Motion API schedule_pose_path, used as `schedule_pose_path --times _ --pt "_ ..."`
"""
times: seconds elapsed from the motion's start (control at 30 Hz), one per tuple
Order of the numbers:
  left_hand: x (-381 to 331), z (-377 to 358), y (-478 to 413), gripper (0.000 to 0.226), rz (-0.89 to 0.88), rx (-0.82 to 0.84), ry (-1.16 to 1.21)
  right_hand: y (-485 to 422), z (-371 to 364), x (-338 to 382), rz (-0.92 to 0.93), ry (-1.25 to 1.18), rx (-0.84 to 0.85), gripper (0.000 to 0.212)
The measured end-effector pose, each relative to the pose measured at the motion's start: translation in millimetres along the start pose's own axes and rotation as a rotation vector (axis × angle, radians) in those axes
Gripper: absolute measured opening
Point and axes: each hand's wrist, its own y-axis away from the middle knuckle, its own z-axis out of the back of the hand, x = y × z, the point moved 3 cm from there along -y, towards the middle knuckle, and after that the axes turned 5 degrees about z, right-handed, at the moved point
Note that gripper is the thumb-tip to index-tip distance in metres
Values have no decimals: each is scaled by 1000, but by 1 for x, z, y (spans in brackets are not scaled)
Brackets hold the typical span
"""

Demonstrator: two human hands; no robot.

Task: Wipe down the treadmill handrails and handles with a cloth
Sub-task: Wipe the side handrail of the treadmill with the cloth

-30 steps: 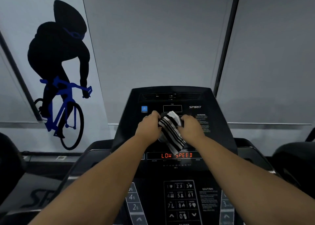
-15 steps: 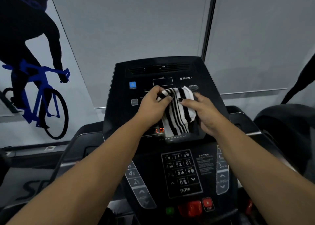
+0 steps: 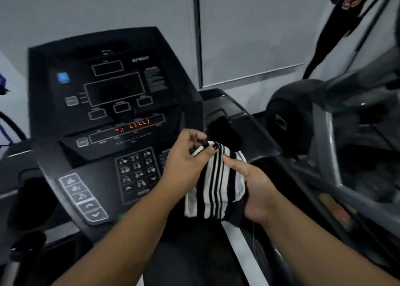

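A black-and-white striped cloth (image 3: 216, 181) hangs between both my hands, in the air just right of the keypad. My left hand (image 3: 186, 164) pinches its top corner with thumb and fingertips. My right hand (image 3: 257, 190) grips the cloth's right side, thumb on top. The treadmill's right handrail (image 3: 255, 132) runs from the console toward the lower right, just beyond the cloth. The left handrail (image 3: 23, 175) lies at the left edge, away from both hands.
The black treadmill console (image 3: 108, 86) fills the centre left, with a red lit display (image 3: 134, 126), a number keypad (image 3: 136, 173) and grey arrow buttons (image 3: 83, 197). Another dark exercise machine (image 3: 324, 117) stands close on the right. Grey wall panels lie behind.
Both hands have come down off the console's upper panel with the cloth and moved toward the right handrail. The view has swung right and downward.
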Motion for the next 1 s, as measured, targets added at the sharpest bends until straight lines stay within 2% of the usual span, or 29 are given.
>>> schedule_pose_path --times 0.1,0.27,0.43,0.53,0.63,0.67,0.73,0.8,0.83,0.9,1.0 --pt "0 -49 18 9 -35 69 -39 42 53 7 27 7 -85 40" --pt "10 -115 43 16 57 166 -11 108 124 24 108 6 -283 37" --pt "25 -167 67 13 138 305 -44 154 186 38 284 -76 -458 33" --pt "35 -190 79 11 170 367 -73 171 229 37 383 20 -583 37" --pt "44 -208 93 10 181 414 -92 178 269 24 341 351 -702 55" --pt "48 -210 96 9 188 424 -95 178 275 18 336 468 -717 52" --pt "54 -216 104 9 205 458 -104 177 282 1 338 715 -689 45" --pt "61 -219 109 8 224 482 -107 173 282 -22 251 980 -600 43" --pt "64 -221 111 8 234 489 -105 172 288 -34 198 1171 -578 47" --pt "69 -223 114 8 251 494 -93 171 287 -47 220 1540 -531 64" --pt "75 -227 117 9 275 507 -65 174 281 -48 266 1715 -522 74"
